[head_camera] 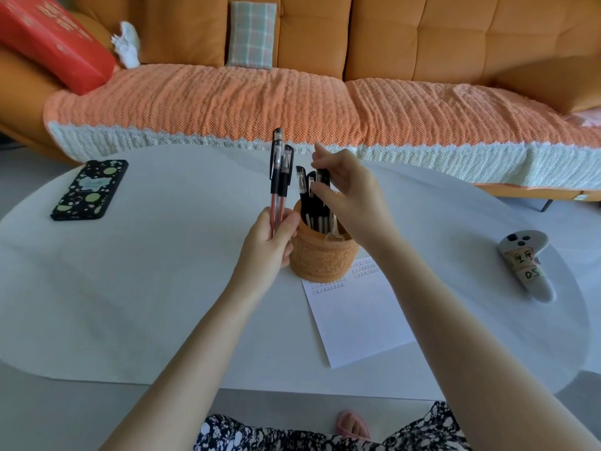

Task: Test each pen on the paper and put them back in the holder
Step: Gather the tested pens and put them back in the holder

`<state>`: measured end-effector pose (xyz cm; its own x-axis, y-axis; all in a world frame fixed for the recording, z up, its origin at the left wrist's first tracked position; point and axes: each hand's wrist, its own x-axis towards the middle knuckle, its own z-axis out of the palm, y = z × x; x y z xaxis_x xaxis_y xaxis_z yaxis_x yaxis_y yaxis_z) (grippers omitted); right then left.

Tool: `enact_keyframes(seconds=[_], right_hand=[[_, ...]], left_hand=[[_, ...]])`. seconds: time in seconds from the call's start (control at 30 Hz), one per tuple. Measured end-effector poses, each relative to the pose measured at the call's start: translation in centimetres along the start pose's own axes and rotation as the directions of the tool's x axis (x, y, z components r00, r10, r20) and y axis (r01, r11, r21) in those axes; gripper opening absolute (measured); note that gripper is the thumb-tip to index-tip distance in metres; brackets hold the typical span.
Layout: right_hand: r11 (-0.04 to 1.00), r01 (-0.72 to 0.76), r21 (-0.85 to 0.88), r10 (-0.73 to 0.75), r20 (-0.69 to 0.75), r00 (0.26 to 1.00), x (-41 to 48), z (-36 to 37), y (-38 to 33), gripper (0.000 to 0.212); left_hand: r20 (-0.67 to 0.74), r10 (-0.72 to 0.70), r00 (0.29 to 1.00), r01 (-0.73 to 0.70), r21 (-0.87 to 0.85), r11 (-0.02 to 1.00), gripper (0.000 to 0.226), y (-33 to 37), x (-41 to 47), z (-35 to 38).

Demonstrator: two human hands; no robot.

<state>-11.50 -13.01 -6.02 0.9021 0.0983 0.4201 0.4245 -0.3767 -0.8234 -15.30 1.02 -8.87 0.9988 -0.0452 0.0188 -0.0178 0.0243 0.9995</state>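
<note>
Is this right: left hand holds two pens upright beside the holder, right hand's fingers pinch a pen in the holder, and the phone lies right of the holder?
Not quite. The head view shows the phone lying left of the holder, not right. The rest stands: the left hand holds two pens upright beside it, and the right hand's fingers pinch a pen in the holder.
</note>
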Motion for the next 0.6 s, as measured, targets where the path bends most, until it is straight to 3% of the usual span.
enact_keyframes(seconds=[0.2, 0.33, 0.43, 0.5, 0.6], right_hand=[[0.992, 0.043, -0.118, -0.031, 0.099, 0.995, -1.1, 0.4, 0.2, 0.023], [0.997, 0.020, -0.072, -0.022, -0.019, 1.000, -0.9, 0.1, -0.2, 0.026], [0.955, 0.158, -0.252, -0.152, 0.044, 0.987, -0.3, 0.0, -0.1, 0.038], [0.886, 0.251, -0.389, -0.220, 0.123, 0.968, 0.0, 0.3, 0.4, 0.031], [0.854, 0.286, -0.435, -0.265, 0.110, 0.958, -0.2, 0.4, 1.1, 0.025]], left_hand=[[-0.071, 0.022, 0.997, -0.018, 0.062, 0.998, 0.023, -1.0, 0.6, 0.8], [-0.064, -0.007, 0.998, 0.010, 0.055, 0.998, 0.025, -0.9, 0.8, 0.8], [-0.031, -0.039, 0.999, 0.039, 0.010, 0.999, 0.023, -0.8, 0.8, 0.7], [-0.024, -0.058, 0.998, 0.058, 0.004, 0.998, 0.021, -0.8, 0.8, 0.6], [-0.034, -0.068, 0.997, 0.068, -0.011, 0.998, 0.020, -0.8, 0.9, 0.7]])
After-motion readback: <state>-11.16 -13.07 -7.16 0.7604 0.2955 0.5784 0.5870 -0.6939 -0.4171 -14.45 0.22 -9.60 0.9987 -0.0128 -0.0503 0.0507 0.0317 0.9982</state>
